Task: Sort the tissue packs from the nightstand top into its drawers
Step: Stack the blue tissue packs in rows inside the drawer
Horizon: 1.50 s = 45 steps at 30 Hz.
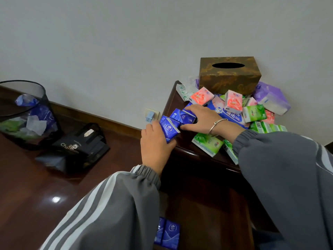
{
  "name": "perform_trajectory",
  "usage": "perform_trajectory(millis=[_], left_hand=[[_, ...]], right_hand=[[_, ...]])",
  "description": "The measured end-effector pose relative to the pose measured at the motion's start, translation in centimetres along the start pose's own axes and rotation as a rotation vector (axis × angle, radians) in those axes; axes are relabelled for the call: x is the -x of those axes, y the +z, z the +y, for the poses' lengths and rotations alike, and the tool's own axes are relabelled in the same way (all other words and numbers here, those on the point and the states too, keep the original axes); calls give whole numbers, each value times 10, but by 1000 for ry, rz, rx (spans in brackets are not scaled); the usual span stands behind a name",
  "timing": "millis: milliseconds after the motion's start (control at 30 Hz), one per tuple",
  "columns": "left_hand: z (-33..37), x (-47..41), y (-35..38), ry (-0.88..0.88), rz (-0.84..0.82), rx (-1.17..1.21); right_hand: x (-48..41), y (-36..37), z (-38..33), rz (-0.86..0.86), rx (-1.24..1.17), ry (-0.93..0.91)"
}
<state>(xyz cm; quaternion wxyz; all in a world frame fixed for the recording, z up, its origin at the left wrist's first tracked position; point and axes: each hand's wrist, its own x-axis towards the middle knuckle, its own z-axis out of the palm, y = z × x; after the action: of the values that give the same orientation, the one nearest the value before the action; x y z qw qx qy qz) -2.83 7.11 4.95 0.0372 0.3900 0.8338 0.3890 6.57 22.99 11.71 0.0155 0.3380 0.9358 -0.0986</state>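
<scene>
Soft, even indoor light, rather dim, with no hard shadows; the wall (126, 42) across the upper half reads as flat pale grey. One small white glare spot sits on the glossy floor (56, 199) at lower left (the brightest point in the frame), and a thin highlight runs along the nightstand (187, 152) edge. Its front, at lower centre, sinks into deep shadow. Wide-angle bending tilts and bows the skirting (108, 121) and swells the sleeves (288, 177) along the bottom edge. Print on the packs (232, 114) is slightly soft.

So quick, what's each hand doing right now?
Left hand: grips one blue tissue pack.
Right hand: grips the neighbouring blue packs.
</scene>
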Motion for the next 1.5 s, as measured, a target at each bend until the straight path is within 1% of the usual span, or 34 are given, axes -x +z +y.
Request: perform_trajectory(millis=[133,300,500,700,867,900,1033,1100,1267,1500], left_hand=[[1,0,-1,3,-12,-4],[0,0,-2,8,-17,-11],[0,0,-1,3,-16,-1],[-1,0,-1,7,-15,17],[-1,0,-1,10,-10,-8],[0,0,-1,10,-8,-9],[0,0,-1,13,-13,-20],[0,0,-1,13,-15,-12],[-1,0,0,16,-7,5],[-3,1,2,34,21,-11]], right_hand=[[-7,6,-10,-43,84,22],[2,7,-6,14,51,-5],[-3,1,-1,-24,-77,28],[-10,4,-1,-98,-184,54],[-16,5,0,-76,-76,120],[-18,5,-1,-111,-53,124],[-24,-4,-8,-367,58,154],[-25,-6,-10,-396,84,152],[-20,1,-5,-285,139,109],[-8,17,-1,37,7,81]])
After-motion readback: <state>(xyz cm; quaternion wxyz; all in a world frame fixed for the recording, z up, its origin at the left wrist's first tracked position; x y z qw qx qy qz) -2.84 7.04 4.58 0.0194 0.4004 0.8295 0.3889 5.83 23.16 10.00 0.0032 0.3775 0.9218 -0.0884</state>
